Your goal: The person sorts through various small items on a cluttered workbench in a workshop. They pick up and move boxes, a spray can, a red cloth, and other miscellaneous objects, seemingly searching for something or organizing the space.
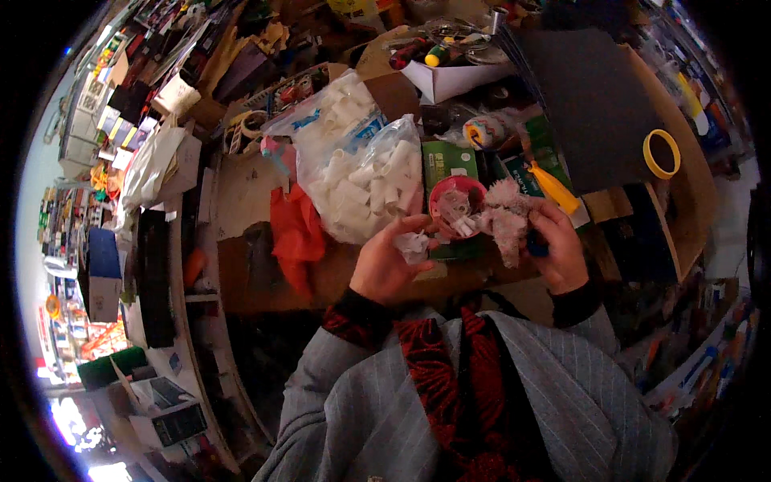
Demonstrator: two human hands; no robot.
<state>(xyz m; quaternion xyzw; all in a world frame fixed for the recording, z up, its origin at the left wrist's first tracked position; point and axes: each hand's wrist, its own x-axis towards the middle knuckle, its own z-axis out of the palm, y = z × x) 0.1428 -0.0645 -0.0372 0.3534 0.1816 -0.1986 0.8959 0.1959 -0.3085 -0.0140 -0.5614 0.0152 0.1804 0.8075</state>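
My left hand (385,262) has its fingers curled around a crumpled, whitish translucent piece (413,247), likely plastic or tissue. My right hand (557,244) grips a fluffy pinkish-grey cloth (507,220) that hangs down from the fingertips. Between the hands stands a small red bowl (432,208) containing clear plastic and a few small white pieces. Something dark blue (536,244) shows by my right fingers; what it is I cannot tell. Just beyond my left hand lie clear plastic bags (376,187) full of short white tubes.
Left of the bags lies a red plastic bag (295,229). A green box (449,162) sits behind the bowl. A yellow-handled tool (554,187) lies by my right hand. Farther right, a yellow tape roll (661,155) rests near a dark board (596,102). Crowded shelves (193,289) run along the left.
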